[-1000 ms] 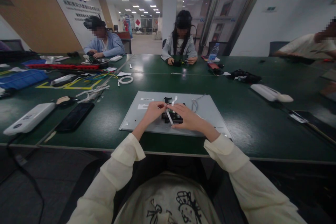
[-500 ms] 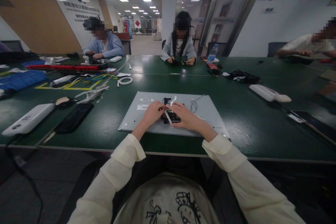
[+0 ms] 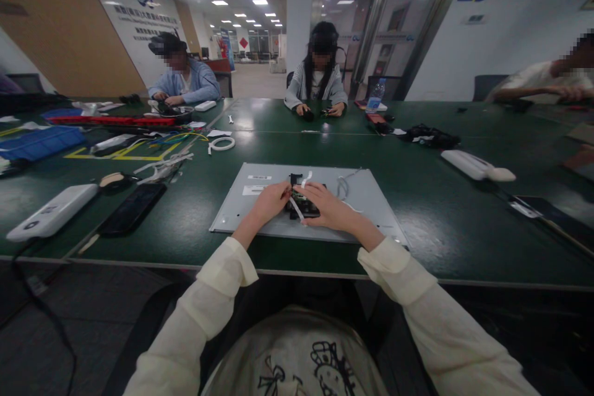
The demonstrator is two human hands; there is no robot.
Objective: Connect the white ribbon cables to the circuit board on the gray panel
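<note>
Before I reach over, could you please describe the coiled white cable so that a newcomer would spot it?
On the green table, find the grey panel. Beyond its far left corner lies the white cable, wound into a neat round ring, unlike the loose, straggling pale cables to its left.

panel (image 3: 239,198) on table (image 3: 278,142) | device (image 3: 310,209) on panel | phone (image 3: 132,210) left of panel | bottle (image 3: 376,96) behind

From here it's just one head-worn cam, looking forward and down across the green table (image 3: 297,148) from its near edge.
</note>
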